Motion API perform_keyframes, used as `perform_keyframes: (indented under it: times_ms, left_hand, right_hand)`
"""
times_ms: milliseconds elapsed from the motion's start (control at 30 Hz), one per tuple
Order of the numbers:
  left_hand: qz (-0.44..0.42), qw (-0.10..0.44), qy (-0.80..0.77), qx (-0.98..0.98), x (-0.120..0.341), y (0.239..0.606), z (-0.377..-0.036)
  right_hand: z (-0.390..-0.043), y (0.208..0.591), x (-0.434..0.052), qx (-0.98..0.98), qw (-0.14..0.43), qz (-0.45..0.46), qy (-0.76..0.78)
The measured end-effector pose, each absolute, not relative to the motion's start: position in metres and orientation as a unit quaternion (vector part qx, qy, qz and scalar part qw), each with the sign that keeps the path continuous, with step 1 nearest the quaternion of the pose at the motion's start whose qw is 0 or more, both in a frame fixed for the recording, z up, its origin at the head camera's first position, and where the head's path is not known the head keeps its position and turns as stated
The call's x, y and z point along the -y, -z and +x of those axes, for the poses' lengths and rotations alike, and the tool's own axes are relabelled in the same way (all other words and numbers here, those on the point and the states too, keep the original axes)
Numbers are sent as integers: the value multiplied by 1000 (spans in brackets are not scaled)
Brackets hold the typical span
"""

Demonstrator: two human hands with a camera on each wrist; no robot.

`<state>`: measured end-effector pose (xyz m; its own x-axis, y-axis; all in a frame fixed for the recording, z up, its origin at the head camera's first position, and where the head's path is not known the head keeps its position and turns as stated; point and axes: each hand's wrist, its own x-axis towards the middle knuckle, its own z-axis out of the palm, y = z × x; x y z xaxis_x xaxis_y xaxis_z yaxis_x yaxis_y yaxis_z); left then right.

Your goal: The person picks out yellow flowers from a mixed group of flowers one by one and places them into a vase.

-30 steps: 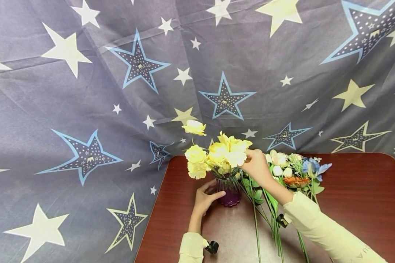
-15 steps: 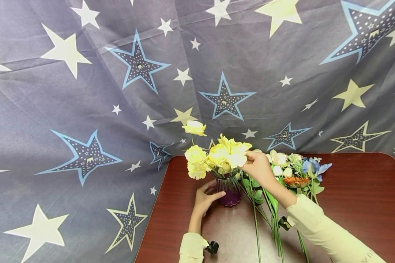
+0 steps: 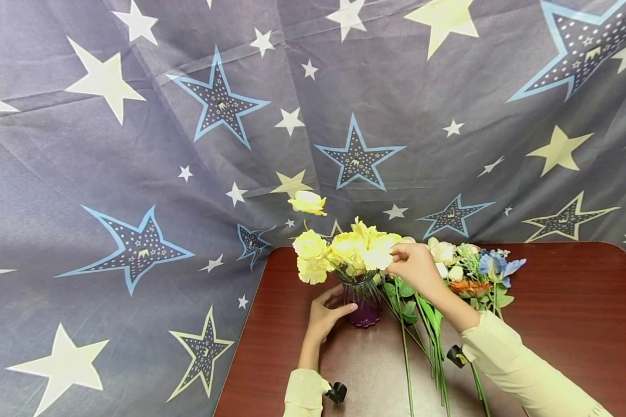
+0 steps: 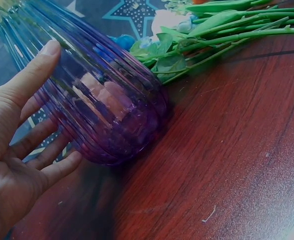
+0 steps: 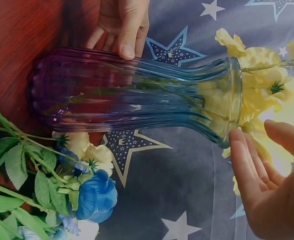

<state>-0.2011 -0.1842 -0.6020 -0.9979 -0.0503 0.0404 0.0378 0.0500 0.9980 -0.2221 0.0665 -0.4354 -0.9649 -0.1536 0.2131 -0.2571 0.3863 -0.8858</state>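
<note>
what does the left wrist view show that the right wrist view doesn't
Only the left wrist view shows the left hand from its palm side, thumb and fingers curled round the vase's lower body, with a broad stretch of table beside it.

Only the right wrist view shows the vase's flared mouth, the yellow flowers in it, the right hand open by the rim, a blue flower, and the star cloth.

Both show the purple ribbed vase, the left hand on it, and loose green stems and leaves lying next to it.
</note>
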Motion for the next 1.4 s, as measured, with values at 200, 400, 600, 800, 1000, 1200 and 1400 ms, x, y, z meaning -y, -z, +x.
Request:
perform_keyframes:
  times_ms: [200, 400, 600, 800, 1000, 1200, 1400]
  left_hand:
    - [7, 30, 689, 724, 185, 601, -201]
    - [2, 32, 688, 725, 184, 600, -200]
    - [0, 32, 688, 725, 184, 600, -201]
    - [-3, 39, 681, 731, 185, 602, -202]
    - [-9, 44, 673, 738, 185, 602, -201]
    - [3, 29, 684, 729, 185, 600, -200]
    - [1, 33, 687, 726, 184, 602, -201]
  right_hand:
    - [-223, 437, -67, 820, 8, 135, -556]
    - [-225, 439, -68, 831, -8, 140, -538]
    - [-225, 442, -69, 847, -23, 147, -511]
    - [-226, 445, -72, 836, -36, 162, -523]
    - [-227, 447, -77, 841, -31, 169, -513]
    - [-227, 448, -84, 846, -32, 166, -505]
    - [-227, 444, -93, 828, -57, 162, -533]
